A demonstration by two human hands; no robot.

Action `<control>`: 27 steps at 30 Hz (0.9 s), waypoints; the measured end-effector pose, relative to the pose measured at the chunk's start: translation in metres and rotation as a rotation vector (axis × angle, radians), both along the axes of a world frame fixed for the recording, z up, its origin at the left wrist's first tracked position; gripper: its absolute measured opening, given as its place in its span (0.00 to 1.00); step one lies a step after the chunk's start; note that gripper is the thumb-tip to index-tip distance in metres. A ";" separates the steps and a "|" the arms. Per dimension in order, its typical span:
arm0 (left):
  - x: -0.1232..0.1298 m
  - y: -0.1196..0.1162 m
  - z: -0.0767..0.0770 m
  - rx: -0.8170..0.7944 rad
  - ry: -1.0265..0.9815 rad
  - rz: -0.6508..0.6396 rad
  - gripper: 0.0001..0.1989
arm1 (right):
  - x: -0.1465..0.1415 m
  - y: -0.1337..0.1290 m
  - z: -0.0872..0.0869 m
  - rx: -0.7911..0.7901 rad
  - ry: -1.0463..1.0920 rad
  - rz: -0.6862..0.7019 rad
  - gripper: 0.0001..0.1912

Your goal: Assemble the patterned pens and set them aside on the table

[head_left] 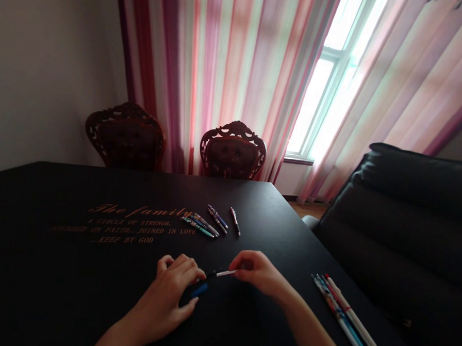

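Observation:
Low over the black table (74, 278), my right hand (259, 271) pinches one end of a slim pen (223, 273) with a white section and a dark section. The pen's dark end reaches toward the fingertips of my left hand (174, 289); whether they touch it is unclear. My left hand's thumb is apart from its curled fingers, and a blue object (199, 290) lies in the gap between them. Farther back on the table are several patterned pens (200, 225), a pair of dark-patterned pens (217, 219) and a single pen (235, 221).
Several long pens (347, 318) lie together at the table's right side. Two carved chairs (232, 152) stand behind the table, before striped curtains (229, 64). A black leather seat (409, 239) is at the right. Gold lettering (135, 222) marks the tabletop.

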State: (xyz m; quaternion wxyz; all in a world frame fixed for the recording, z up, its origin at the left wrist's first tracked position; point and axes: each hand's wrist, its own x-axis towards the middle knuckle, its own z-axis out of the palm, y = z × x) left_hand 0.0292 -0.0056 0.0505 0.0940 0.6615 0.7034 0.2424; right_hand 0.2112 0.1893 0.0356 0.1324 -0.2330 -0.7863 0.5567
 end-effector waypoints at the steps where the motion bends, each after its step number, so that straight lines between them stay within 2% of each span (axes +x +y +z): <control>1: -0.003 0.000 -0.001 0.009 0.007 0.017 0.19 | 0.000 -0.002 0.000 0.077 -0.050 0.025 0.08; 4: -0.011 0.000 -0.003 0.027 0.025 0.088 0.14 | 0.002 -0.004 0.002 0.270 -0.102 0.035 0.14; 7: -0.015 0.001 -0.003 0.044 0.040 0.144 0.09 | 0.006 0.002 0.004 0.383 -0.093 -0.018 0.16; 12: -0.008 0.003 -0.007 0.030 0.057 0.118 0.08 | 0.008 0.010 -0.002 0.429 -0.152 -0.023 0.13; 19: -0.004 0.005 -0.013 0.010 0.053 0.125 0.05 | -0.004 -0.003 -0.013 0.544 -0.165 -0.044 0.08; 22: -0.008 0.006 -0.014 0.027 0.017 0.164 0.02 | -0.005 -0.004 -0.013 0.535 -0.152 -0.017 0.06; 27: -0.014 0.007 -0.017 0.029 -0.055 0.249 0.06 | -0.005 -0.007 -0.013 0.553 -0.134 -0.042 0.08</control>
